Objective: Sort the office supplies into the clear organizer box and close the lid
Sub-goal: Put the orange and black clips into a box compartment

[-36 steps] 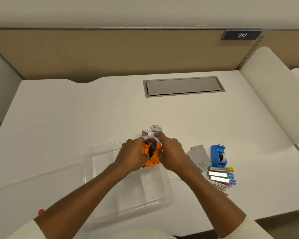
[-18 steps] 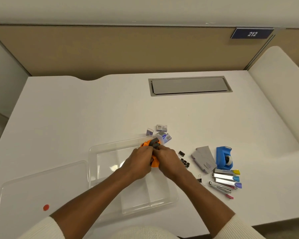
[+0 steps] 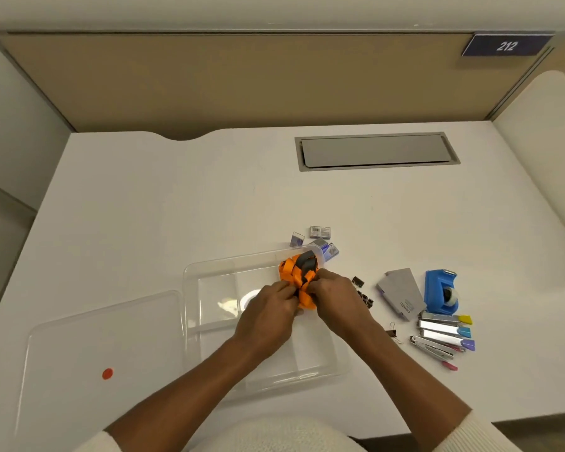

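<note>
Together, both hands [image 3: 302, 303] grip orange-gray bundle [image 3: 299, 277] – over clear organizer box [image 3: 209, 324].

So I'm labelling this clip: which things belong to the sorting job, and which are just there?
Job: box, lid, orange bundle in both hands, tape dispenser, staplers, binder clips, staple boxes.
Just there: desk hatch, sign 212.

Cream knit sleeves [image 3: 490, 432], bare hands [image 3: 268, 316].
</note>
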Available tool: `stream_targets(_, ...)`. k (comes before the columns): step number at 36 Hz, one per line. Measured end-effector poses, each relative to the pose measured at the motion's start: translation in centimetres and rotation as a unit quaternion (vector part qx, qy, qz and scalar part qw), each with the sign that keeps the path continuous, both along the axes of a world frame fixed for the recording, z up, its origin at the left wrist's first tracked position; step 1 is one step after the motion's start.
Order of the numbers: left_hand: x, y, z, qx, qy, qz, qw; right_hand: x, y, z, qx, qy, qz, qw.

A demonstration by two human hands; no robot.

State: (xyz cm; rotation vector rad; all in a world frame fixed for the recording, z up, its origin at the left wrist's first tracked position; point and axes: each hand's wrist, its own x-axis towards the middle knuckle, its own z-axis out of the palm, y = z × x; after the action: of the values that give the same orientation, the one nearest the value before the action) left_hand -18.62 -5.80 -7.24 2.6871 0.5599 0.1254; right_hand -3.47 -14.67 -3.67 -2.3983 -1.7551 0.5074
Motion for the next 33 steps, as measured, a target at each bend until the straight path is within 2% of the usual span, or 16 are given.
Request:
stream_targets(4, -0.4, 0.9, -1.4, 0.017, -0.027, -0.020, 0.999, 0.1, 0.8, -0.3, -0.009, -0.002, -0.007, 1.000)
stream_targets(9, -0.3, 1.6, -1.2, 0.019, -0.028, -0.036, 0.999, -0.6, 1.8, -0.3, -0.081, -0.033, -0.001, 0.996)
stream_targets(16, -0.2, 2.4, -0.9, -0.001, -0.042, -0.062, 0.997, 0.1, 2.3, 0.7, -0.125, 0.020, 0.013, 0.992)
stream_targets(25, -0.3, 2.8, -0.6, -0.011, -0.063, -0.070, 0.995, -0.7, 0.6, -1.4, -0.036, 0.031, -0.047, 0.998)
stream_targets(33, 0.1, 1.9, -0.1, 0.028, -0.085, -0.036, 0.995, -0.9, 2.6, -0.3, -0.056, -0.027, -0.081, 0.995)
